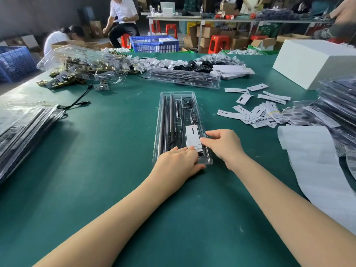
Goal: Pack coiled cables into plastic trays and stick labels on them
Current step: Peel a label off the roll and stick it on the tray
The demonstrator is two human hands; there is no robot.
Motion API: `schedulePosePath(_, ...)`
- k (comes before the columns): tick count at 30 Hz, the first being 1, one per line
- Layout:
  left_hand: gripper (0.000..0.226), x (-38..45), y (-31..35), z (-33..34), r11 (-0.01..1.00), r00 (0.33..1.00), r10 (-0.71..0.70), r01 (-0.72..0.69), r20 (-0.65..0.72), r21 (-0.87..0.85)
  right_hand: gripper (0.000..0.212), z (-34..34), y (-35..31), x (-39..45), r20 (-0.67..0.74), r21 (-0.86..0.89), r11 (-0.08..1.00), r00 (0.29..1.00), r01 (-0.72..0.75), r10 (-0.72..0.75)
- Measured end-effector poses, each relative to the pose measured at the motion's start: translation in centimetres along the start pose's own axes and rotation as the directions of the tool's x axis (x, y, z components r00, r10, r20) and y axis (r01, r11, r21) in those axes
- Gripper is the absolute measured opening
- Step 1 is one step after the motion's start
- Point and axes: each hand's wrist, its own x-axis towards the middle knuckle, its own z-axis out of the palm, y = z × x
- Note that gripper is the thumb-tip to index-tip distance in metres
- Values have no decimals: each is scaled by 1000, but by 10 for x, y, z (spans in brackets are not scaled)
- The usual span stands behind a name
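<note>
A long clear plastic tray [163,105] lies lengthwise in the middle of the green table, holding black rods, a coiled black cable [186,102] and a small black remote [193,117]. A white label [192,137] lies flat on the tray's near end. My left hand [180,162] rests on the tray's near end, fingers flat beside the label's near corner. My right hand [223,144] lies against the tray's right edge, its fingertips pressing on the label's right side.
Loose white labels [256,112] are scattered to the right, beside stacks of packed trays [335,105] and white backing paper [316,160]. More packed trays [25,122] lie at left. Another filled tray [185,78], brass hardware [77,70] and a white box [316,60] stand farther back.
</note>
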Motion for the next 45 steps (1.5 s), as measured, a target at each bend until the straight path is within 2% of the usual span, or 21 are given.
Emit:
schedulePosePath(3,34,0,3,-4,1000,997,25,-26,-71,-11,39,1,1,7,34,21,999,999,-25,24)
schedulePosePath(7,45,1,-1,-1,1000,998,-17,16,62,15,30,2,4,9,8,133,991,1000,-21,20)
schedulePosePath(11,47,2,-3,0,997,996,-19,13,83,72,9,0,9,7,-41,92,995,999,27,-23)
schedulePosePath(14,46,1,-3,0,998,996,-18,13,82,59,15,-8,9,12,47,99,995,999,3,-8)
schedulePosePath(18,45,0,-4,-2,998,996,-15,9,88,65,6,-20,3,19,213,89,994,976,-61,41)
schedulePosePath(24,41,-3,-2,-4,997,995,-41,46,86,-56,11,-26,-2,24,269,64,994,960,-91,71)
schedulePosePath(27,41,-3,-2,-6,997,995,-42,48,89,-61,11,-28,-4,26,295,62,991,951,-115,92)
schedulePosePath(34,39,-3,-2,-5,997,998,-15,20,55,-80,8,-16,1,25,214,54,995,974,-87,73)
schedulePosePath(41,47,1,-4,-1,1000,993,-22,20,120,15,31,-13,-10,23,287,23,984,944,-179,165)
schedulePosePath(45,46,1,-2,-2,999,994,-28,25,110,30,43,-12,-20,20,335,29,970,917,-241,218)
